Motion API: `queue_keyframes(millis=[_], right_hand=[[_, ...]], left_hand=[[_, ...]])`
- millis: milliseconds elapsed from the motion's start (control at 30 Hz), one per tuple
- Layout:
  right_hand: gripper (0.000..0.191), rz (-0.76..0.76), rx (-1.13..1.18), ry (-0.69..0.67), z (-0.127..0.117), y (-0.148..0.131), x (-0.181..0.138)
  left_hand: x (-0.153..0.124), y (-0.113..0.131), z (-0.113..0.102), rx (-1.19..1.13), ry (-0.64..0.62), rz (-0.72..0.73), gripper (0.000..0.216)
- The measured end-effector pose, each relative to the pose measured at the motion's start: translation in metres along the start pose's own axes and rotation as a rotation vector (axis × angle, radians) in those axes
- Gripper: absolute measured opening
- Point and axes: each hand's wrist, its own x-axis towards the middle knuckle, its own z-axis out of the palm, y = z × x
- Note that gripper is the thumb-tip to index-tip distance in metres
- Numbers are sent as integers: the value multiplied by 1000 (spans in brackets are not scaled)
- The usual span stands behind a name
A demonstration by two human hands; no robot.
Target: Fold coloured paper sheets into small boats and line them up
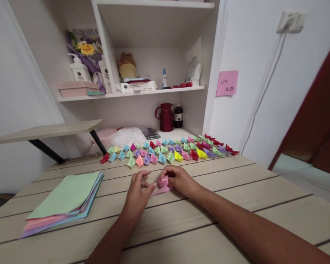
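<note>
A small pink folded paper piece [163, 184] lies on the wooden table [236, 194] between my two hands. My left hand [139, 192] pinches its left end with curled fingers. My right hand [178, 179] is closed over its right side. Behind them, at the table's far edge, stand rows of several finished folded paper shapes [167, 150] in pink, green, blue, purple, yellow and red. A stack of coloured paper sheets [67, 200], green on top, lies to the left of my left hand.
Beyond the table is a white shelf unit [132, 93] with a dark red jug [166, 117], a dark bottle [178, 116], boxes and bottles. A wooden board [46, 130] juts out at left. A pink note [227, 83] hangs on the right wall.
</note>
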Motion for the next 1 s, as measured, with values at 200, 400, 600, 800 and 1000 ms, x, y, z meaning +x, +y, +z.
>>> queue_keyframes(millis=[200,400,600,800,1000], right_hand=[[20,78,419,-29,5,-4,-1],[27,157,445,-25,8,-11,-3],[27,202,468,-27,9,-10,-4],[27,154,442,-14,9,-11,-2],[26,128,420,5,9,-7,0]], left_hand=[[-2,2,-2,-121,-13,-48,28],[-4,9,0,-147,-91,70,29],[-4,8,0,-53,-104,193,12],[-5,9,-1,57,-32,191,7],[-4,9,1,40,7,200,12]])
